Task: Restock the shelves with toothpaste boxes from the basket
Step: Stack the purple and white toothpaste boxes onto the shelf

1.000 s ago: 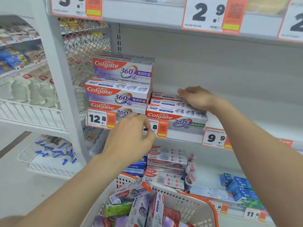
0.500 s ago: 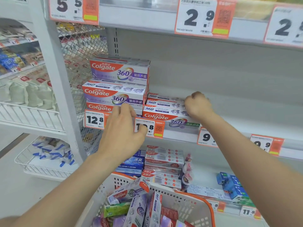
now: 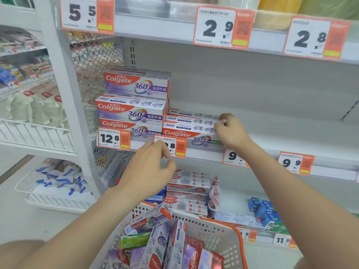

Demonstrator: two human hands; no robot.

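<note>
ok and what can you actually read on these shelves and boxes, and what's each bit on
"5.5": left top tag
"2.9": middle top tag
"2.8": right top tag
"Colgate 360°": toothpaste boxes
"12.8": middle-shelf left tag
"9.9": middle-shelf right tag
"11.8": bottom tag
Small print on every tag: too blurred to read.

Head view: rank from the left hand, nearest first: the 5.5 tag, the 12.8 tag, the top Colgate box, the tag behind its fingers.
1. Half-covered tag, at the fingertips of the left hand.
2. 12.8 tag, left along the same shelf edge.
3. Top Colgate box, above on the tall stack.
4. 5.5 tag, upper shelf edge, highest up.
</note>
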